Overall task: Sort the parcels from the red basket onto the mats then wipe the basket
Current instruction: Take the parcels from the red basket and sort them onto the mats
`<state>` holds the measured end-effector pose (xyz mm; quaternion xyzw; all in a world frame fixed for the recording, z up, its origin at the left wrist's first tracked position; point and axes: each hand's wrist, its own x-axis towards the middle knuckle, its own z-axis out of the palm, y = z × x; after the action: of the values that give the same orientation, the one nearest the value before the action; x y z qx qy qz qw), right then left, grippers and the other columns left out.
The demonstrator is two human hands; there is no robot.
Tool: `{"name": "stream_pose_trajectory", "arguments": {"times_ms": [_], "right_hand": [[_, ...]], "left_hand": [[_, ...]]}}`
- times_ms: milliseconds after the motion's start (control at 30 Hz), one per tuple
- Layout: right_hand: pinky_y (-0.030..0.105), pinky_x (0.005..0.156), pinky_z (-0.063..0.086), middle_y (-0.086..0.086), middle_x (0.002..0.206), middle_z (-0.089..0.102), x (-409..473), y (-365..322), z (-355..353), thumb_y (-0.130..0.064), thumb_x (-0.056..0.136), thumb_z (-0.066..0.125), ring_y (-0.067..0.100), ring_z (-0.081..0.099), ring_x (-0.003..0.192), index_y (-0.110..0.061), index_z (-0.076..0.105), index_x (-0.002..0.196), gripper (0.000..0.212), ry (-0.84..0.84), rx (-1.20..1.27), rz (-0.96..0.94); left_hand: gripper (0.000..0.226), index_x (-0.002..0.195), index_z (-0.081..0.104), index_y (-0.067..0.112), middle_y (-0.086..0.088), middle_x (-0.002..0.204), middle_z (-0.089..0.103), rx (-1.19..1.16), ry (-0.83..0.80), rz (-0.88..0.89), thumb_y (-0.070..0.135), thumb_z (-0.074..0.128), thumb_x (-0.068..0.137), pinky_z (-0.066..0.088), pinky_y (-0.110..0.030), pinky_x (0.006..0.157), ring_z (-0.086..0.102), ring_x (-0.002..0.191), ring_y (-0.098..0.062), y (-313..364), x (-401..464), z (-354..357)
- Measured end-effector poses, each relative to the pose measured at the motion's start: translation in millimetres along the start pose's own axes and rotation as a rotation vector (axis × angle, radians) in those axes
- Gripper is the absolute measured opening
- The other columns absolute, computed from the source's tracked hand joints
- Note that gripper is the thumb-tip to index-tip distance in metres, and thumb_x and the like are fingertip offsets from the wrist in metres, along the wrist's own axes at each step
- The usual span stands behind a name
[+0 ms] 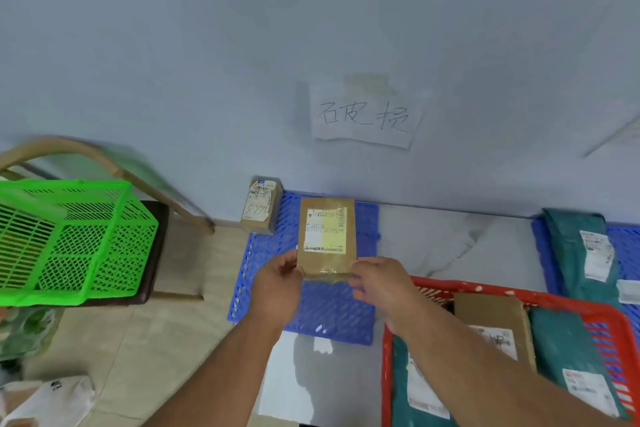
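Cardboard parcel (327,236) over the blue mat (322,308), red basket (519,291) alongside.
My left hand (277,284) and right hand (381,282) pinch its near edge; a small box (260,206) stands behind.

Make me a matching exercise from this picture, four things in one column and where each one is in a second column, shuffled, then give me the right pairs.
Things
1. brown parcel with yellow label
2. green basket
3. handwritten paper sign
4. small taped box

Places
A. stuck on the wall
B. standing against the wall at the left blue mat's far corner
C. held by the left hand and right hand above the left blue mat
D. on a chair at the left

Pairs: 1-C, 2-D, 3-A, 4-B
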<state>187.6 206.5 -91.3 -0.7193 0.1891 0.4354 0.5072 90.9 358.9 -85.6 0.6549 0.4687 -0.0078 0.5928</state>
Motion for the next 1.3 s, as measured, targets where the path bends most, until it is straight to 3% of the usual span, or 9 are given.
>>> {"name": "stream_pose_trajectory", "arguments": {"times_ms": [167,333,467,567,767,867,967,1133,1300], "right_hand": [[0.037,0.074,0.043,0.008,0.079,0.063,91.4,-4.9,73.7,-0.010,0.092,0.064,0.024,0.059,0.084,0.001,0.077,0.097,0.018,0.012,-0.014,0.057],[0.048,0.088,0.061,0.001,0.074,0.065,171.8,-7.9,112.8,-0.011,0.090,0.065,0.023,0.065,0.080,-0.020,0.068,0.072,0.020,0.061,0.008,0.108],[0.039,0.072,0.045,0.008,0.073,0.061,214.5,-6.3,126.2,-0.008,0.092,0.059,0.020,0.057,0.068,-0.010,0.064,0.071,0.023,0.080,-0.024,0.094],[0.029,0.057,0.044,0.002,0.068,0.061,226.4,-5.5,134.5,-0.009,0.096,0.058,0.014,0.057,0.060,-0.011,0.064,0.073,0.023,0.098,-0.038,0.106],[0.016,0.044,0.039,0.001,0.068,0.055,221.9,-8.0,138.5,-0.006,0.098,0.056,0.013,0.053,0.062,-0.011,0.059,0.074,0.025,0.063,-0.098,0.130],[0.014,0.041,0.039,0.004,0.073,0.057,207.8,-7.0,133.1,-0.008,0.099,0.058,0.014,0.056,0.064,-0.006,0.061,0.083,0.016,0.043,-0.132,0.132],[0.021,0.052,0.042,0.007,0.082,0.059,182.5,-8.0,117.8,-0.014,0.099,0.061,0.016,0.055,0.071,-0.004,0.066,0.085,0.018,0.039,-0.111,0.112],[0.047,0.081,0.056,0.004,0.082,0.054,101.8,-4.6,68.3,-0.017,0.097,0.065,0.020,0.052,0.078,-0.011,0.070,0.084,0.016,0.030,-0.072,0.068],[0.055,0.109,0.054,0.002,0.095,0.066,6.3,28.3,-20.4,-0.023,0.099,0.065,0.023,0.062,0.098,-0.003,0.071,0.125,0.033,0.067,-0.117,0.052]], "left_hand": [[0.047,0.090,0.075,0.033,0.013,0.072,0.076,0.089,-0.006,-0.057,-0.006,0.050,0.098,0.051,-0.028,0.058,0.059,0.055,-0.007,-21.5,104.0,-20.3],[0.037,0.090,0.071,0.036,0.009,0.093,0.079,0.134,-0.034,-0.040,0.004,0.056,0.100,0.052,-0.029,0.070,0.069,0.074,-0.013,-40.1,189.1,-10.5],[0.038,0.102,0.072,0.031,0.014,0.094,0.076,0.176,-0.062,-0.054,-0.001,0.051,0.099,0.055,-0.015,0.066,0.074,0.097,-0.019,-55.2,229.5,-1.1],[0.042,0.135,0.063,0.014,0.022,0.094,0.062,0.224,-0.081,-0.087,-0.004,0.045,0.102,0.043,0.000,0.052,0.063,0.082,-0.003,-59.6,237.7,0.5],[0.061,0.165,0.028,0.017,-0.002,0.150,0.055,0.257,-0.106,-0.147,0.007,0.044,0.107,0.045,-0.008,0.055,0.057,0.099,-0.010,-56.9,232.0,1.0],[0.061,0.164,0.033,0.019,0.000,0.138,0.062,0.226,-0.085,-0.146,0.003,0.044,0.106,0.045,-0.010,0.051,0.062,0.090,-0.013,-52.4,221.4,2.1],[0.057,0.157,0.044,0.020,0.010,0.113,0.061,0.199,-0.086,-0.144,-0.001,0.044,0.104,0.043,-0.009,0.041,0.060,0.065,-0.005,-45.2,197.4,3.9],[0.034,0.110,0.064,0.033,0.009,0.096,0.070,0.214,-0.143,-0.115,0.003,0.050,0.103,0.043,-0.007,0.045,0.060,0.069,-0.007,-36.8,131.1,16.5],[0.008,0.098,0.070,0.018,-0.007,0.112,0.072,0.222,-0.205,-0.109,0.016,0.064,0.095,0.052,-0.039,0.095,0.068,0.105,-0.023,-42.4,42.8,55.5]]}}
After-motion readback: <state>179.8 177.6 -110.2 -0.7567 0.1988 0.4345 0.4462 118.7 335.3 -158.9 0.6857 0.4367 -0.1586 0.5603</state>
